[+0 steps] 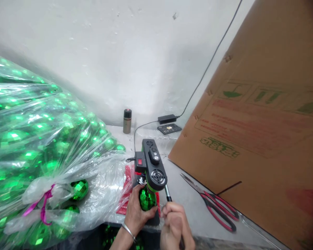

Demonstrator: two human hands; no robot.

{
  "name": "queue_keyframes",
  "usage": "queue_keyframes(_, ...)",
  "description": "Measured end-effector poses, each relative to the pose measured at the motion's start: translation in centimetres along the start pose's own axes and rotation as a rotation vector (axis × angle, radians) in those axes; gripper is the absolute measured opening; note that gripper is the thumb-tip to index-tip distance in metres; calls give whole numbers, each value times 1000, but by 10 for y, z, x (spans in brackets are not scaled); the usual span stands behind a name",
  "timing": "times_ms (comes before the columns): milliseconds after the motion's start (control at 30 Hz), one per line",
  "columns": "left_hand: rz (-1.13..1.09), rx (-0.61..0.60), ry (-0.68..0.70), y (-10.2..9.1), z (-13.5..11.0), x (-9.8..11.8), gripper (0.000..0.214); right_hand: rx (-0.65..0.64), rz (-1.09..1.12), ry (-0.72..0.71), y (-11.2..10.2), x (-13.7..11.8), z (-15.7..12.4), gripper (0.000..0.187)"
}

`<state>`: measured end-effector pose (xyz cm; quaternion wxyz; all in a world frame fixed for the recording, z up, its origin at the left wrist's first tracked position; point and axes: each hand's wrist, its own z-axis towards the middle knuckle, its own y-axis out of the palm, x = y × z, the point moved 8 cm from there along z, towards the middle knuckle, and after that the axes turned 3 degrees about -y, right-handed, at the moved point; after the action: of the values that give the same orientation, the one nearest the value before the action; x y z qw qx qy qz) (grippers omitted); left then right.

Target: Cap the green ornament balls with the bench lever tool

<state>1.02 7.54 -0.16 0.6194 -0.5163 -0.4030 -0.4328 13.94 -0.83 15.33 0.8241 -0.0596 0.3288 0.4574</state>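
My left hand [135, 211], with a silver bangle at the wrist, is closed around a shiny green faceted ball [147, 199]. The ball sits right under the head of a small black machine [153, 165] with round vents and a red switch. My right hand [176, 222] is wrapped around the black grip of a metal lever [168, 192] at the machine's right side. Under the machine lies a red sheet [123, 205], partly hidden by the machine's base and my left hand.
A clear plastic bag [54, 139] full of green balls fills the left side, tied with a purple ribbon [45, 205]. Red-handled scissors [214, 205] lie at right beside a large cardboard box [263, 132]. Behind stand a spray can [127, 121], a power adapter [168, 119] and a phone-like slab [169, 128].
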Motion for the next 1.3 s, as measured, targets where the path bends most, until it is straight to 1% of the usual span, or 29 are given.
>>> queue_keyframes(100, 6, -7, -1, 2, 0, -1, 71, 67, 12, -21, -2, 1, -2, 48)
queue_keyframes(167, 15, -7, -9, 3, 0, 0, 73, 45, -17, -62, -1, -3, 2, 51)
queue_keyframes(233, 18, -13, -21, 3, 2, 2, 74, 10, -38, -53, -1, -7, 11, 51)
queue_keyframes(333, 2, -37, -45, 3, 6, 5, 76, -54, -20, 85, 1, -7, 33, 47)
queue_keyframes(400, -14, -55, -76, 3, 4, -2, 85, -68, 0, 160, 2, -8, 47, 47)
queue_keyframes(467, -21, -33, -85, 0, -7, -18, 100, -44, 8, 187, 3, -11, 56, 48)
queue_keyframes(533, 3, 35, -21, -7, -33, -37, 115, -21, 4, 195, 5, -14, 59, 50)
queue_keyframes(567, 32, 82, 39, -11, -50, -46, 118, -13, 0, 201, 7, -15, 58, 52)
queue_keyframes(600, 78, 106, 117, -15, -70, -52, 114, -3, 0, 203, 8, -17, 56, 54)
queue_keyframes(633, 139, 138, 179, -20, -88, -57, 98, 6, 2, 203, 9, -18, 54, 55)
queue_keyframes(667, 210, 174, 231, -27, -105, -59, 78, 17, 2, 201, 10, -19, 51, 56)
queue_keyframes(700, 280, 203, 271, -37, -117, -58, 62, 32, -1, 202, 10, -20, 48, 57)
queue_keyframes(733, 342, 229, 302, -50, -124, -52, 54, 45, -7, 205, 9, -20, 45, 57)
queue_keyframes(767, 398, 244, 333, -65, -124, -43, 51, 52, -14, 205, 7, -19, 42, 57)
queue_keyframes(800, 449, 255, 351, -84, -118, -31, 54, 50, -23, 206, 6, -17, 40, 57)
queue_keyframes(833, 495, 253, 380, -104, -107, -16, 58, 33, -29, 201, 5, -16, 38, 56)
queue_keyframes(867, 568, 255, 395, -126, -91, -1, 55, 1, -33, 191, 4, -15, 37, 55)
queue_keyframes(933, 795, 336, 241, -178, -50, 18, 46, -85, -39, 170, 4, -12, 37, 51)
queue_keyframes(967, 923, 323, 142, -198, -29, 22, 47, -124, -45, 170, 4, -11, 37, 50)
queue_keyframes(1000, 1044, 274, 44, -214, -10, 22, 48, -153, -51, 174, 4, -9, 37, 48)
queue_keyframes(1033, 1146, 199, -29, -224, 5, 20, 50, -168, -55, 174, 4, -9, 37, 47)
queue_keyframes(1100, 1250, 90, -103, -234, 25, 14, 54, -172, -56, 160, 3, -9, 38, 46)
queue_keyframes(1133, 1267, 61, -119, -235, 31, 12, 54, -173, -54, 148, 3, -10, 39, 46)
queue_keyframes(1200, 1262, 46, -143, -237, 41, 8, 49, -180, -53, 128, 3, -11, 39, 48)
queue_keyframes(1300, 1244, 13, -178, -237, 48, 8, 47, -201, -65, 130, 3, -11, 40, 49)
